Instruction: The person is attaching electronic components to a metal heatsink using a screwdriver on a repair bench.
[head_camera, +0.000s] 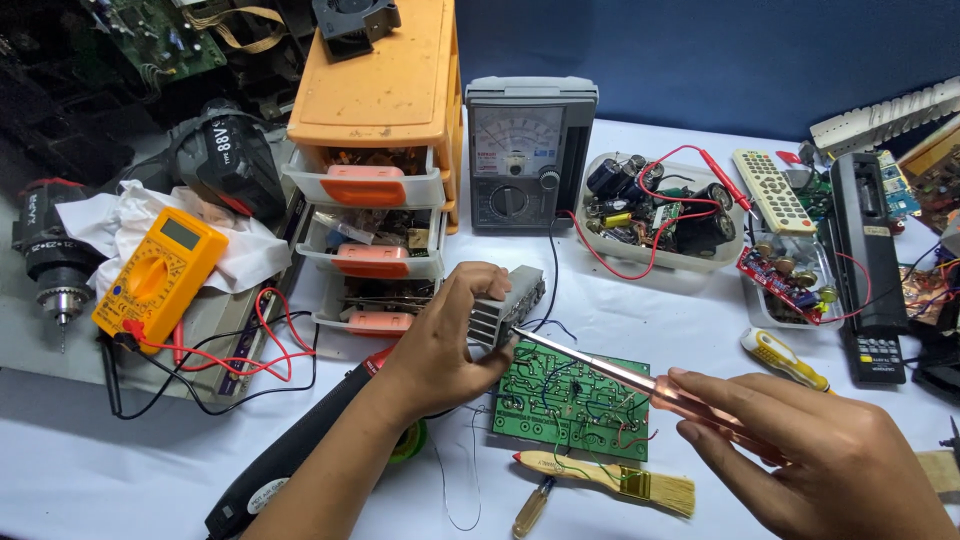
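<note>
Heatsink (505, 305) — half hidden by left hand (445, 340)

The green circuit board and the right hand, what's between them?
In the head view, the screwdriver spans from the right hand across the green circuit board.

The left hand (448, 335) grips a grey finned metal heatsink (507, 305) mounted on a green rectangular circuit board (570, 400) lying on the white table (100, 470). The right hand (820, 455) holds a transparent-orange-handled screwdriver (640, 380), its tip touching the heatsink.
</note>
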